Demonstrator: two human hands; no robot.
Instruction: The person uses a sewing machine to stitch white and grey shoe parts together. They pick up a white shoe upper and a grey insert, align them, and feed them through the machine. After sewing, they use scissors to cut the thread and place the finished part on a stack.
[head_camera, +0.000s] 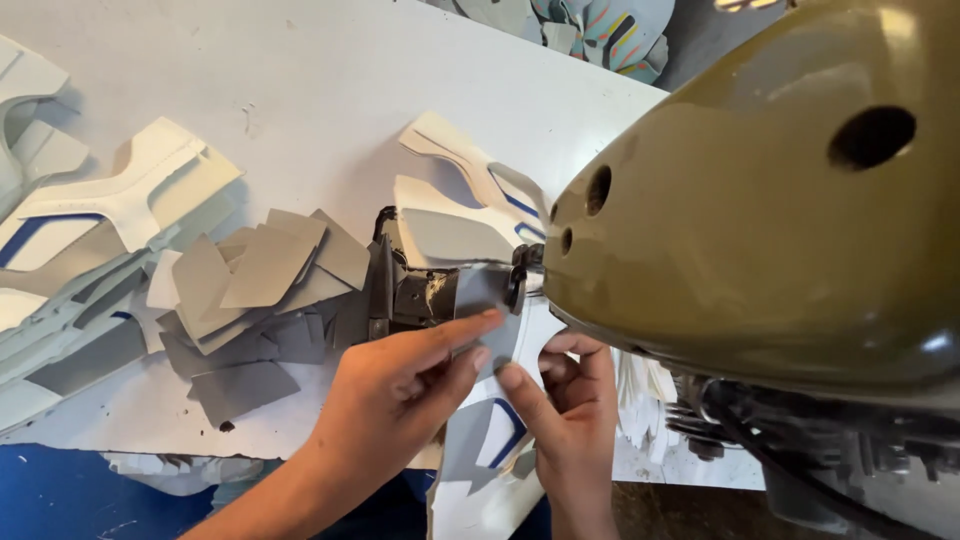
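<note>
Hands meet under machine head (760, 230): left hand (395, 385), right hand (570, 390) each pinch grey-white cut piece (485, 300) in fingertip grip.

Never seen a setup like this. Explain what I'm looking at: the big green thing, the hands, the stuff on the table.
This is one picture from a camera worn on a person's head, looking down at their own hands. The big olive-green body at right is the head of a machine, probably a sewing machine; the needle area itself is hard to see. The left hand and right hand together pinch a white piece with grey and blue parts and feed it in at the machine's post. On the white table lie a heap of grey patches and, at far left, a stack of white cut shapes. More coloured pieces lie at the top edge.
</note>
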